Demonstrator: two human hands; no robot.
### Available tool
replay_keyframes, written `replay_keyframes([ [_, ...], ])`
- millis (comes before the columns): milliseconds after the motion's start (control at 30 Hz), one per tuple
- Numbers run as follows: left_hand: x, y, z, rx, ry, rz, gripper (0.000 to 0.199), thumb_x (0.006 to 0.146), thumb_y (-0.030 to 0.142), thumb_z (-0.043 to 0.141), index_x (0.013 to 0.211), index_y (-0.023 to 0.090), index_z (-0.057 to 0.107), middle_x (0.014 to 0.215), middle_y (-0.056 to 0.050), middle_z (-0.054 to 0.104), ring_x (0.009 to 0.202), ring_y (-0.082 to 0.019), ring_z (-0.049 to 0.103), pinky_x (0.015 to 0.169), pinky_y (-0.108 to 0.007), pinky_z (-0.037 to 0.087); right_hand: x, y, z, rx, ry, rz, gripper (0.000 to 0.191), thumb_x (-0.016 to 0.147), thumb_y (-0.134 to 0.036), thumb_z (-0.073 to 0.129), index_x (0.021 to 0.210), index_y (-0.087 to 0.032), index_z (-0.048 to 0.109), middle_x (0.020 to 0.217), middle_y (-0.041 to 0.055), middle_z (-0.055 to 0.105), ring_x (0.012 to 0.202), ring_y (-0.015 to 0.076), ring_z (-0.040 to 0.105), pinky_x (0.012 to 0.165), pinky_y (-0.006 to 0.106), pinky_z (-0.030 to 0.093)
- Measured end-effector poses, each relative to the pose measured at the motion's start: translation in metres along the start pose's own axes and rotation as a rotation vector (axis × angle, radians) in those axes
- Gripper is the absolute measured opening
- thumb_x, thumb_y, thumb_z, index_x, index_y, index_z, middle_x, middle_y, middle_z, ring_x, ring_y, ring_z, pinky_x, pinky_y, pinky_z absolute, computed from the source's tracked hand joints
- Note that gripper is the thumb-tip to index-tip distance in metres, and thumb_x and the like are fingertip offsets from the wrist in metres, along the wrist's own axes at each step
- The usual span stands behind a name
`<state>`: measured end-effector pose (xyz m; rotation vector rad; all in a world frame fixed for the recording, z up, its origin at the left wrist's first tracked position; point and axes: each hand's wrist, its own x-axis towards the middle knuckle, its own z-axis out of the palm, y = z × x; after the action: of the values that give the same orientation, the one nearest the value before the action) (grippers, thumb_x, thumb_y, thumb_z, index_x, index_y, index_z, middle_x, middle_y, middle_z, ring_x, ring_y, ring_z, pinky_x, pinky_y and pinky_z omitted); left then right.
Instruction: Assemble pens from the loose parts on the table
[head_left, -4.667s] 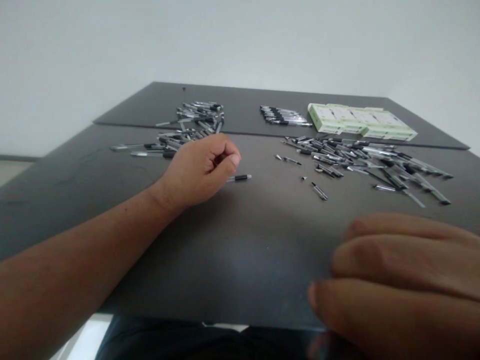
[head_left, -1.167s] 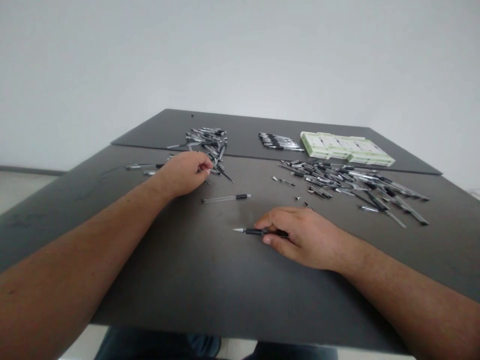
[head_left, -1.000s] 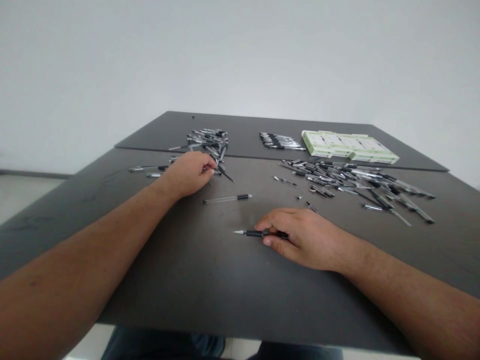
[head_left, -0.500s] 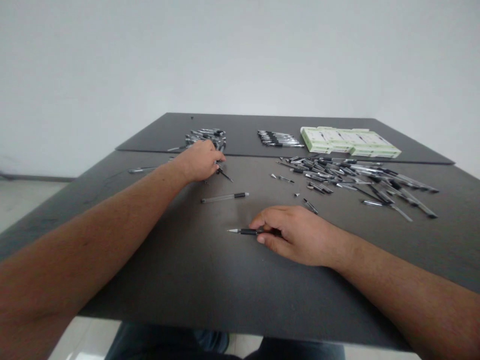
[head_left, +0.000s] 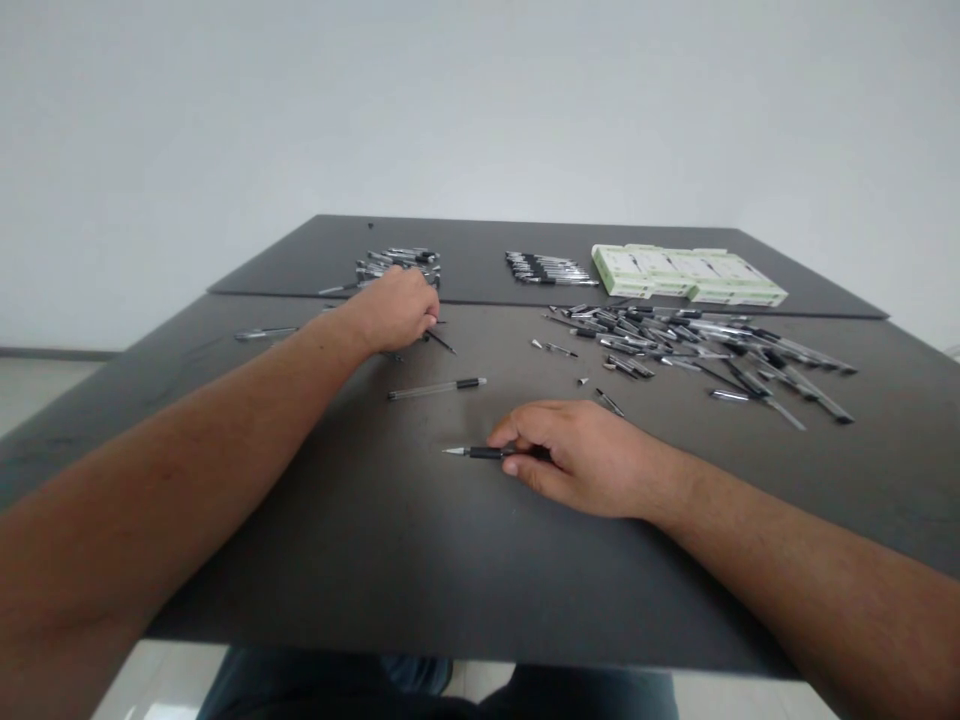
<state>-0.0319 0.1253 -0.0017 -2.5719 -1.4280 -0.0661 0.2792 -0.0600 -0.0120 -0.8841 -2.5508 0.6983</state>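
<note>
Person's hands well apart over dark tabletop (head_left: 420, 580). Right hand (head_left: 574, 455) pinches black-grip pen (head_left: 484, 453) between thumb and fingers, silver tip pointing left, near front part of tabletop. Left hand (head_left: 397, 308), fingers curled, over scattered pen pile (head_left: 397, 258); fingertips partly hidden, cannot tell whether anything held. Clear pen barrel (head_left: 427, 390) lies between hands. At right, heap of pen parts (head_left: 660, 335); beyond, green-white boxes (head_left: 686, 274) beside pen row (head_left: 547, 268).
</note>
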Motion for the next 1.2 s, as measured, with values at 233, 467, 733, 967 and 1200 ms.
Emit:
replay_keyframes([
  [233,-0.044,0.041,-0.038,-0.261,0.108,-0.055,0.032,0.106,0.034,0.061,0.125,0.021,0.084,0.116,-0.013,0.088,0.116,-0.036,0.083,0.109,-0.049,0.063,0.001,0.003,0.0,-0.015,0.008,0.009,0.019,0.109,-0.022,0.079,0.128,-0.023,0.085,0.095,0.0013,0.084,0.087,0.0199,0.078,0.084,0.032,0.055],
  [467,-0.105,0.087,-0.053,-0.548,0.143,-0.076,0.034,0.104,0.047,0.06,0.12,0.026,0.08,0.101,-0.006,0.085,0.089,-0.027,0.077,0.092,-0.04,0.064,0.002,0.003,-0.005,-0.046,0.025,0.02,0.019,0.109,-0.023,0.076,0.126,-0.022,0.084,0.097,0.0035,0.085,0.09,0.0214,0.08,0.086,0.033,0.056],
  [733,-0.108,0.08,-0.028,-0.615,0.205,-0.112,0.037,0.104,0.05,0.061,0.119,0.026,0.085,0.114,-0.009,0.09,0.101,-0.029,0.082,0.098,-0.041,0.066,-0.001,0.008,-0.02,-0.117,0.127,0.05,0.018,0.108,-0.025,0.071,0.121,-0.024,0.084,0.108,0.0063,0.09,0.094,0.0222,0.084,0.086,0.033,0.061],
  [967,-0.112,0.089,-0.021,-0.722,0.17,-0.054,0.032,0.103,0.043,0.062,0.119,0.027,0.085,0.109,-0.006,0.09,0.098,-0.027,0.083,0.093,-0.039,0.066,-0.006,0.008,-0.032,-0.234,0.31,0.066,0.022,0.109,-0.027,0.067,0.122,-0.024,0.085,0.109,0.0076,0.09,0.097,0.0251,0.084,0.092,0.037,0.064],
  [1200,-0.114,0.093,-0.021,-0.781,0.188,-0.065,0.031,0.105,0.044,0.064,0.121,0.028,0.086,0.115,-0.006,0.092,0.105,-0.027,0.085,0.093,-0.037,0.067,-0.005,0.009,-0.034,-0.277,0.311,0.054,0.023,0.11,-0.027,0.066,0.122,-0.025,0.086,0.109,0.0077,0.09,0.097,0.0254,0.083,0.092,0.038,0.064],
])
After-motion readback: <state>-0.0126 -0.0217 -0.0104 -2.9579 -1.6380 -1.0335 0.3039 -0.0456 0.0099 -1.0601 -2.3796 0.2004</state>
